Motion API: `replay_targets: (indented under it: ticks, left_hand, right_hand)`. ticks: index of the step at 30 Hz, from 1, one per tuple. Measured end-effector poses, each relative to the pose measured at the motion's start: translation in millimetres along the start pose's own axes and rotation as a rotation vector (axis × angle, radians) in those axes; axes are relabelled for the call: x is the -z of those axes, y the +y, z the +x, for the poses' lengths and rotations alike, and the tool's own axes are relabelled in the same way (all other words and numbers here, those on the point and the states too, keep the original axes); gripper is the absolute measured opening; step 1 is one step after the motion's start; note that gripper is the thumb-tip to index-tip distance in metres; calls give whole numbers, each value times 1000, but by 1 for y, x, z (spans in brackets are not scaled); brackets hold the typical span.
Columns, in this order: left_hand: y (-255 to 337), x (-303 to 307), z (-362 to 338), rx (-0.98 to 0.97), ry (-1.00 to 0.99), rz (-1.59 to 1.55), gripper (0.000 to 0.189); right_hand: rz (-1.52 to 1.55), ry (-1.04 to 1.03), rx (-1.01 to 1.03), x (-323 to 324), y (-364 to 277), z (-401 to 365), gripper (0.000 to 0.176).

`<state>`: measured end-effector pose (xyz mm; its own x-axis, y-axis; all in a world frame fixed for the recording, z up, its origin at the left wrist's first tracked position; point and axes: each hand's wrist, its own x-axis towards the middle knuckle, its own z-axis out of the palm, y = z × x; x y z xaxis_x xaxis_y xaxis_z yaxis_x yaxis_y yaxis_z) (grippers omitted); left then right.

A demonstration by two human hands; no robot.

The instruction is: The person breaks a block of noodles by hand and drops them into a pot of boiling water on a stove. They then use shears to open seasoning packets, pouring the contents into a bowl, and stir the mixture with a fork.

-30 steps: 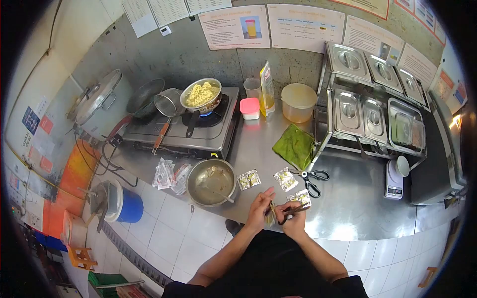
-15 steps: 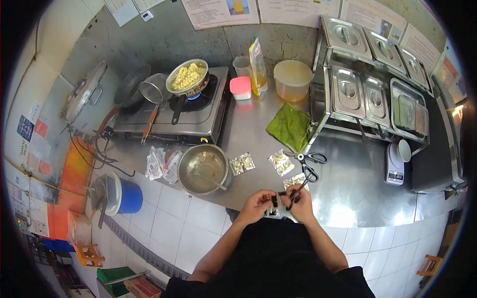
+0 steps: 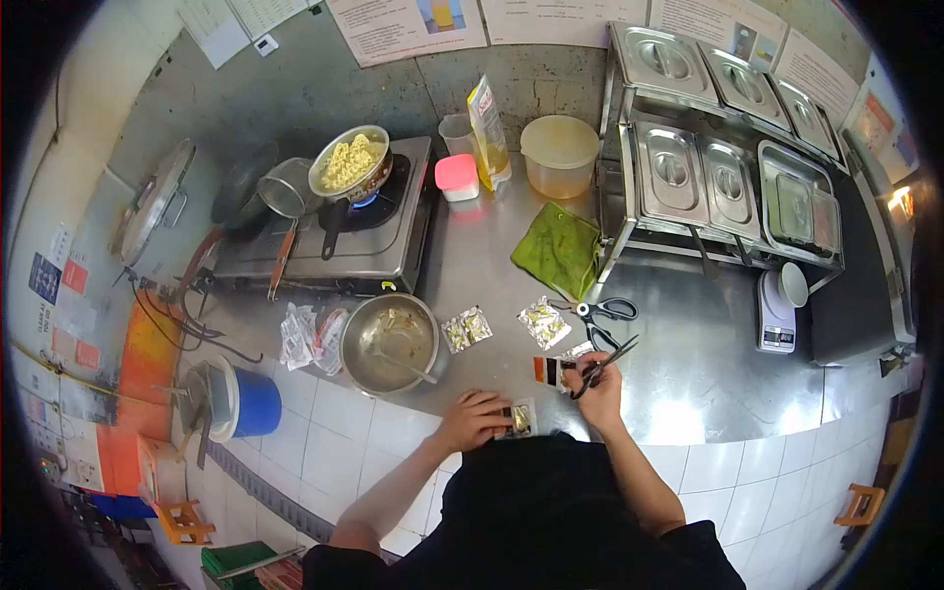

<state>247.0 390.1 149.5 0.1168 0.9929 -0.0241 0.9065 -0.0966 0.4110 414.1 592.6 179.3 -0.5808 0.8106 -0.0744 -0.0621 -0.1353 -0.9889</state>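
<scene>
My left hand (image 3: 474,421) is at the counter's near edge, its fingers closed over a small dark-and-clear sachet (image 3: 520,419). My right hand (image 3: 598,391) grips black scissors (image 3: 610,362), their tip pointing up and right. A red-and-black sachet (image 3: 547,371) sticks out to the left of that hand's fingers; how it is held is partly hidden. Beyond the hand lies a second pair of scissors (image 3: 588,311) with black-and-white handles. Silver printed sachets (image 3: 545,323) lie near it, one partly behind the right hand. Another silver sachet (image 3: 466,329) rests by the bowl.
A metal bowl (image 3: 380,366) with a spoon stands left of my hands. Noodles fill a pan (image 3: 372,182) over a lit flame on the stove (image 3: 398,258). A green cloth (image 3: 557,252), lidded steel containers (image 3: 672,182) and a scale (image 3: 776,320) stand farther back and right.
My hands have moved apart. The left has shifted left and down onto the dark sachet; the right has moved slightly up, carrying scissors and the red-and-black sachet. The camera view has shifted a little.
</scene>
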Motion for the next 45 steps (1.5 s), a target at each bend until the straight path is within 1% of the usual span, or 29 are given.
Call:
replay_targets:
  ticks: [2,3,5,6,8,9,11,15,17,18,20,21,23,24,26,27,29,30,31,32,33,35,38,40,42,44,45]
  left_hand:
    - [-2,-10,-3,350,142,-766,34]
    - [2,-5,4,344,126,-765,34]
    - [21,10,28,300,648,-843,21]
    - [28,14,40,302,650,-843,21]
    - [39,21,59,287,795,-1266,18]
    - [44,24,62,287,801,-1265,18]
    - [49,29,64,463,760,-1287,14]
    - [43,29,65,440,773,-1193,17]
    - [49,36,73,386,969,-1222,28]
    - [53,41,73,385,969,-1222,28]
    - [58,50,73,406,961,-1308,41]
    - [58,51,72,405,963,-1308,41]
    - [58,52,68,516,854,-1426,50]
    - [56,48,68,515,857,-1426,50]
    - [49,36,69,377,905,-1938,49]
    - [52,37,69,373,907,-1935,49]
    - [56,41,71,276,770,-2045,43]
    - [55,40,72,272,770,-2044,43]
    - [53,39,72,288,771,-2049,39]
    - [53,39,72,308,773,-2054,34]
    - [53,39,73,306,773,-2054,34]
    - [54,42,74,324,865,-2028,28]
    - [60,50,75,315,905,-2002,24]
    - [60,49,77,352,927,-2040,24]
    - [62,48,78,390,951,-2080,24]
    - [61,45,79,416,963,-1976,32]
    - [62,46,79,416,965,-1976,32]
  right_hand:
    - [5,-14,-16,-4,-2,-3,28]
    - [10,1,-19,-6,-9,-5,28]
    - [106,-84,-35,-12,-23,-8,27]
    - [105,-87,-35,-13,-22,-9,27]
    - [112,-153,-9,-15,-19,-11,25]
    - [110,-159,-8,-16,-20,-12,25]
    - [212,-158,-115,-17,-22,-13,24]
    - [254,-151,-113,-14,-16,-15,29]
    - [203,-150,-84,-20,-22,-16,29]
    - [153,-150,-58,-22,-24,-16,30]
    - [143,-134,-56,-23,-27,-14,30]
    - [133,-118,-56,-23,-28,-13,30]
    - [177,-116,-62,-25,-32,-12,30]
    - [223,-111,-72,-26,-34,-13,30]
    - [256,-95,-82,-29,-41,-13,30]
    - [290,-76,-94,-30,-43,-13,30]
    - [300,-75,-53,-30,-39,-8,30]
    - [309,-70,-20,-29,-38,-8,29]
    - [309,-70,-15,-29,-38,-8,29]
    - [331,-76,-35,-29,-39,-9,30]
    - [353,-82,-56,-29,-41,-11,31]
    - [325,-97,-65,-29,-46,-13,31]
    - [268,-125,-66,-30,-52,-14,31]
    - [236,-137,-59,-32,-52,-15,30]
    - [274,-162,-45,-37,-52,-17,29]
    - [286,-171,-46,-37,-49,-17,29]
    - [298,-178,-48,-37,-47,-18,29]
